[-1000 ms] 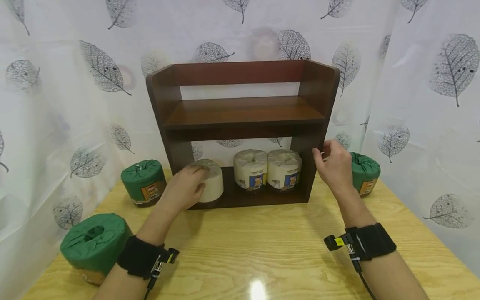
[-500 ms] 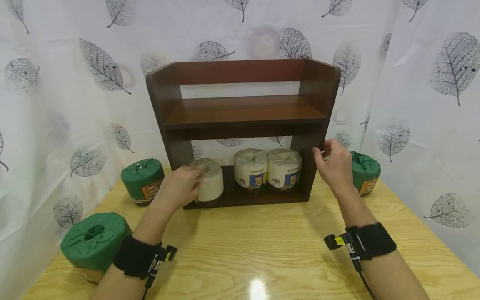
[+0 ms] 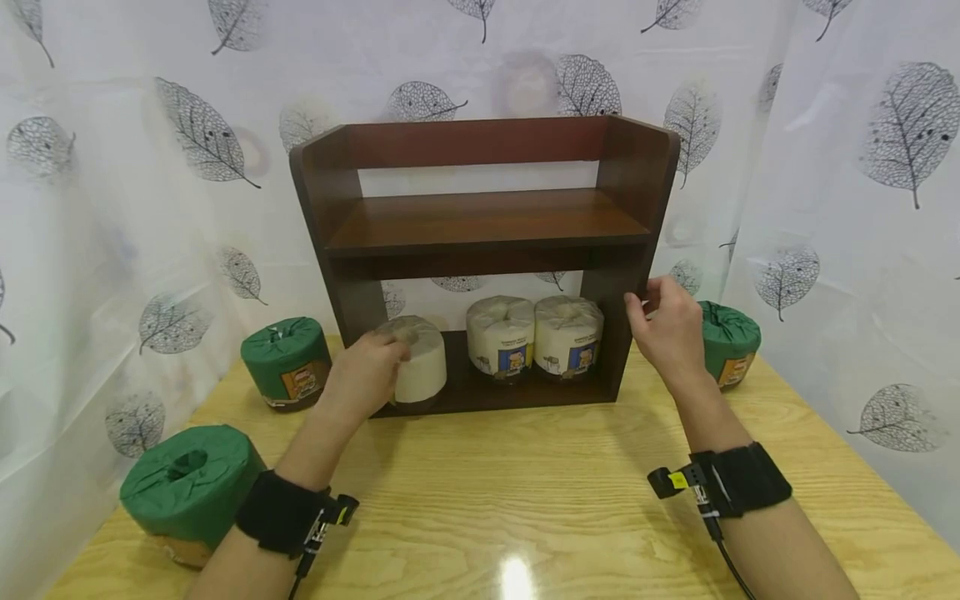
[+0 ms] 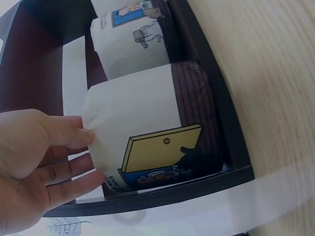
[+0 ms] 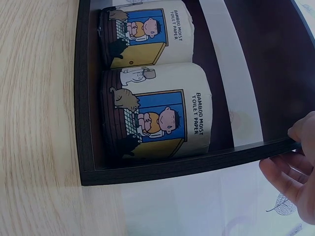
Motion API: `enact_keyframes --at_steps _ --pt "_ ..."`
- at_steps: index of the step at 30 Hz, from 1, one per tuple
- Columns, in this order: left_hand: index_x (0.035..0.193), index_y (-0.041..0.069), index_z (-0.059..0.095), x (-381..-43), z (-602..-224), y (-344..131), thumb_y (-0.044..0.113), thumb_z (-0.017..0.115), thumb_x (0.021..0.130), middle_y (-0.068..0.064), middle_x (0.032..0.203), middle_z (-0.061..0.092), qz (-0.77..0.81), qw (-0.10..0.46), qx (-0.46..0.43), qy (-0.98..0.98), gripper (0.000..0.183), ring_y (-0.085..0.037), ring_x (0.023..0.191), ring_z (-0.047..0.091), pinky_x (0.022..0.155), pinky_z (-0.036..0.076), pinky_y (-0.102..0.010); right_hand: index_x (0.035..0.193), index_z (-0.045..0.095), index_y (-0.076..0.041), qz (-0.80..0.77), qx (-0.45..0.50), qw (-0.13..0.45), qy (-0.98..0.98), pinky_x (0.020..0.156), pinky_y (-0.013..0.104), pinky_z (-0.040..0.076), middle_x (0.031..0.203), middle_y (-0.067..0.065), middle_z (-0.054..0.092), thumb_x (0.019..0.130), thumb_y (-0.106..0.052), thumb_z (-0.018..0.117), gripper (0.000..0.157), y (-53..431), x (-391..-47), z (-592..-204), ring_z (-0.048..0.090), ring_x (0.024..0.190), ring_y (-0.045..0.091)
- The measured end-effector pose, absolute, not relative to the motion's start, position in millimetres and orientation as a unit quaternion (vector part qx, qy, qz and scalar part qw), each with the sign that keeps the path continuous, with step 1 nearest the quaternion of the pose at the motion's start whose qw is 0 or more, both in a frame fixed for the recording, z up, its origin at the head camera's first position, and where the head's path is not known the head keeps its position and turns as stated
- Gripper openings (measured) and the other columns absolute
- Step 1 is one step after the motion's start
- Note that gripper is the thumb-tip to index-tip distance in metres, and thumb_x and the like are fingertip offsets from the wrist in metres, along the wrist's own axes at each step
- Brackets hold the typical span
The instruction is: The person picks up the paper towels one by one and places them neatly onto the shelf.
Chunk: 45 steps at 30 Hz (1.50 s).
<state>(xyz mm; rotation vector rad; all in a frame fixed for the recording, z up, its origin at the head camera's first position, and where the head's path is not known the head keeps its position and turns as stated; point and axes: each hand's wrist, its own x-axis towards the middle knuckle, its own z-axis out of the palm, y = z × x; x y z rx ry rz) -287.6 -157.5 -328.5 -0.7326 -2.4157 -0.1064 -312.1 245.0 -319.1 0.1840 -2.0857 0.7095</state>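
Observation:
My left hand holds the upper left edge of a cream-wrapped toilet roll, which stands upright at the left end of the lower shelf. In the left wrist view, the thumb and fingertips meet the top rim of this toilet roll; its printed picture faces the shelf's left side. My right hand grips the front edge of the right side panel of the dark brown wooden shelf. In the right wrist view, the thumb lies inside the panel and the other fingers outside.
Two cream toilet rolls stand side by side at the lower shelf's right end. Green-wrapped rolls stand on the wooden table: two at left, including the nearer green roll, and another green roll at right. A leaf-patterned curtain surrounds the table.
My left hand has shifted slightly to the left and back on the toilet roll, and its thumb has left the roll's front. The roll stays in place. My right hand has not moved.

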Motion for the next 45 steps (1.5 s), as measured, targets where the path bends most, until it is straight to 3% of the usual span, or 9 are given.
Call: enact_keyframes --at_steps 10,19,26,32,39,45 --pt "0.085 0.005 0.066 -294 -338 -156 -0.004 0.061 0.077 -0.01 0.086 0.062 -0.08 0.32 -0.292 -0.898 0.013 -0.029 0.081 0.057 0.068 0.051 -0.037 0.095 0.054 0.002 0.288 0.078 0.453 -0.84 0.065 0.047 0.048 0.081 0.017 0.061 0.086 -0.019 0.06 0.024 246 -313 -320 0.06 0.068 0.028" --pt "0.093 0.0 0.066 -295 -339 -154 -0.014 0.055 0.07 -0.015 0.094 0.063 -0.097 0.308 -0.302 -0.897 0.028 -0.033 0.087 0.056 0.081 0.048 -0.041 0.096 0.054 0.003 0.289 0.076 0.449 -0.842 0.064 0.047 0.049 0.082 0.018 0.061 0.086 -0.019 0.06 0.025 245 -313 -319 0.06 0.069 0.028" --pt "0.098 -0.002 0.066 -298 -341 -154 -0.014 0.049 0.073 -0.016 0.097 0.062 -0.093 0.299 -0.313 -0.897 0.032 -0.033 0.093 0.055 0.087 0.045 -0.044 0.096 0.054 0.003 0.291 0.077 0.452 -0.84 0.064 0.047 0.049 0.082 0.018 0.061 0.086 -0.019 0.06 0.024 245 -314 -319 0.06 0.069 0.028" --pt "0.108 0.0 0.063 -299 -343 -155 -0.008 0.047 0.076 -0.017 0.109 0.057 -0.081 0.272 -0.3 -0.911 0.036 -0.035 0.104 0.05 0.092 0.042 -0.044 0.095 0.054 0.002 0.293 0.077 0.451 -0.84 0.064 0.047 0.049 0.082 0.017 0.061 0.086 -0.019 0.06 0.024 245 -313 -319 0.06 0.069 0.028" --pt "0.115 -0.001 0.059 -301 -346 -155 -0.002 0.045 0.081 -0.018 0.116 0.054 -0.066 0.261 -0.301 -0.915 0.037 -0.036 0.108 0.047 0.091 0.043 -0.044 0.095 0.054 0.002 0.293 0.075 0.449 -0.841 0.064 0.046 0.049 0.082 0.017 0.06 0.086 -0.019 0.06 0.024 245 -313 -319 0.06 0.069 0.028" --pt "0.111 0.001 0.061 -304 -348 -157 0.001 0.053 0.079 -0.016 0.114 0.057 -0.083 0.291 -0.309 -0.901 0.033 -0.033 0.108 0.049 0.088 0.045 -0.045 0.095 0.055 0.002 0.292 0.076 0.449 -0.841 0.064 0.046 0.049 0.082 0.017 0.06 0.086 -0.019 0.06 0.024 245 -314 -319 0.06 0.069 0.028"
